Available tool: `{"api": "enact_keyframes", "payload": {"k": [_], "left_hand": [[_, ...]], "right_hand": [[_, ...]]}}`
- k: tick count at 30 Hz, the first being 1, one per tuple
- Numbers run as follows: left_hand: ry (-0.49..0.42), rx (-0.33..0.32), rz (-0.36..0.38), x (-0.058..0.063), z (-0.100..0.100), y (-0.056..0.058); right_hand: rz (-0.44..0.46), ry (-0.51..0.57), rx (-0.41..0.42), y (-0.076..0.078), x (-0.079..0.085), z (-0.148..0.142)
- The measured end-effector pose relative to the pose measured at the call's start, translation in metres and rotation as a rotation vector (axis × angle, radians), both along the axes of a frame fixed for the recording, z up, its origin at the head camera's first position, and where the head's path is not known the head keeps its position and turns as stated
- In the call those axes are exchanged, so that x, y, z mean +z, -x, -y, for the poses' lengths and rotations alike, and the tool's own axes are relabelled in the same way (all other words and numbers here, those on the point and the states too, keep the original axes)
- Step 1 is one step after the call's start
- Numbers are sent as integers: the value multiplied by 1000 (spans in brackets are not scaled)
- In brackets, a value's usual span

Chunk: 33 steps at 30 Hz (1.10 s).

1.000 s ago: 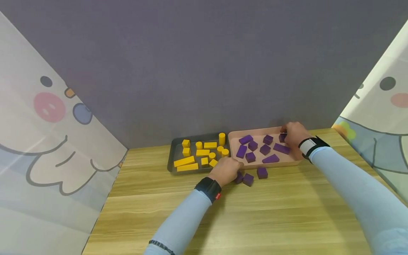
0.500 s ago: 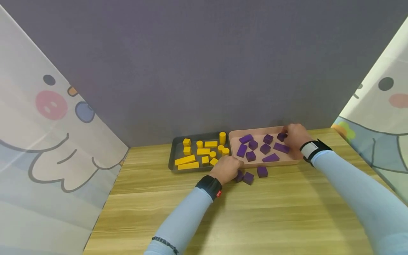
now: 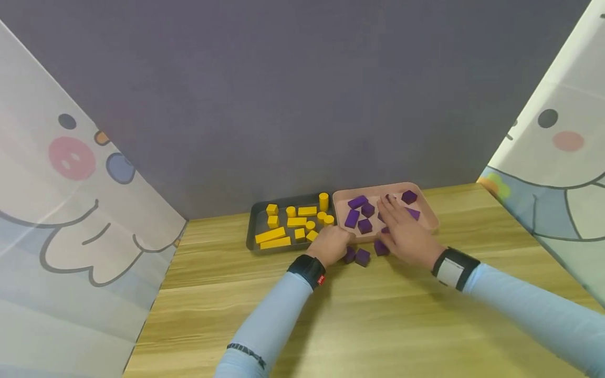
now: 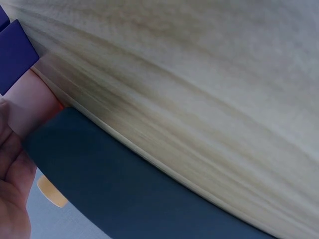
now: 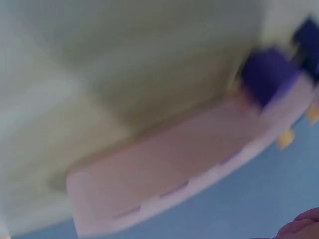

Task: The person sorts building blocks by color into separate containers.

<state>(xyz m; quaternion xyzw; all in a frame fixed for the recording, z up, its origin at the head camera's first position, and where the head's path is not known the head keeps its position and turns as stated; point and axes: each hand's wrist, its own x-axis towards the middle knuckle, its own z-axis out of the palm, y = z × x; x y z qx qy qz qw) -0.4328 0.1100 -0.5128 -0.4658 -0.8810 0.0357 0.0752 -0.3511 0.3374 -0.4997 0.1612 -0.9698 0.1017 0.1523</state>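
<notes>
My left hand, knuckles up and fingers bent, rests at the near corner where the dark grey tray and the pink tray meet. Its fingers are right at the pink tray's rim in the left wrist view; I cannot tell what they hold. My right hand spreads over the pink tray with fingers extended, hiding several purple blocks. Its thumb is close by a purple cube just outside the near rim. Only a bit of the right hand shows in the blurred right wrist view.
Yellow blocks and upright cylinders fill the grey tray. Beside the left hand, purple cubes lie on the wooden table. A grey partition rises behind both trays, with printed curtains at the sides.
My right hand has left the purple cube at the pink tray's far right corner and moved left and nearer, its fingers straightened. The left hand stays at the trays' corner.
</notes>
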Motion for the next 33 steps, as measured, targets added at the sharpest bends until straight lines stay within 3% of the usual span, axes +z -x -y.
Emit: {"api": "enact_keyframes", "payload": {"k": [6,13,21,33], "left_hand": [[-37,18,9,1,1,4],[-22,39,53,-4,1,1],[-13,25,22,-2,-1,-1],[-11,36,63,4,1,-2]], "right_hand": [[113,-34,31,-29,-29,18],[159,-81,25,-42,-55,26],[169,-96,-18,-49,-57,28],[194,-78,-14,-67,-53,38]]}}
